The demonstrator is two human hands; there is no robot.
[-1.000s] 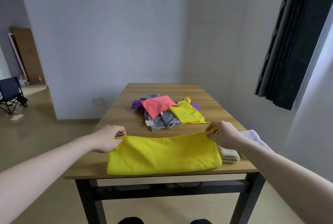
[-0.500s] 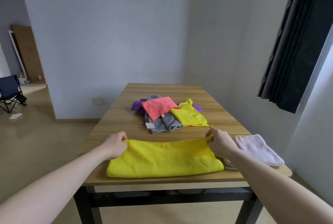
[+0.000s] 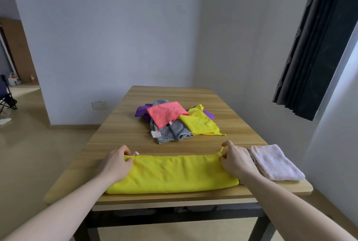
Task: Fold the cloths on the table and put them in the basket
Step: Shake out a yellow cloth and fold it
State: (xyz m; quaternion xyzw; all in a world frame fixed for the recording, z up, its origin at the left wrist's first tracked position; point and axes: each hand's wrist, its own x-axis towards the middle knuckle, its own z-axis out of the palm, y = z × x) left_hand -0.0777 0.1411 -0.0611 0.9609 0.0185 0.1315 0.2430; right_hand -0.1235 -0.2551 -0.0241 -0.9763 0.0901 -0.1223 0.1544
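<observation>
The yellow cloth point(image 3: 174, 173) lies on the near part of the tabletop point(image 3: 124, 136), folded into a long band that runs left to right, its doubled edge toward the person and its open edges toward the far side. The surface is bright, smooth, with faint creases near the middle. A small label point(image 3: 135, 153) shows at its far left corner.

The left hand point(image 3: 116, 163) rests on the left end, fingers point(image 3: 126, 152) curled round the far corner and pinching it. The right hand point(image 3: 235, 160) grips the far right corner, thumb and forefinger pinching a small peak of fabric raised off the wood.

Just beside the right hand, a folded pale pink cloth point(image 3: 275, 163) sits on the near right corner of the tabletop, lying on a beige cloth point(image 3: 249, 153) of which only an edge shows.

Farther back, near the centre, an unfolded pile holds a coral cloth point(image 3: 166, 112) on top, a second yellow cloth point(image 3: 201, 122) to its right, a grey cloth point(image 3: 172, 132) underneath, and a purple cloth point(image 3: 141, 110) at the back.

A dark curtain point(image 3: 317, 46) hangs at the right. A wall socket point(image 3: 99, 105) sits low on the wall at left.
</observation>
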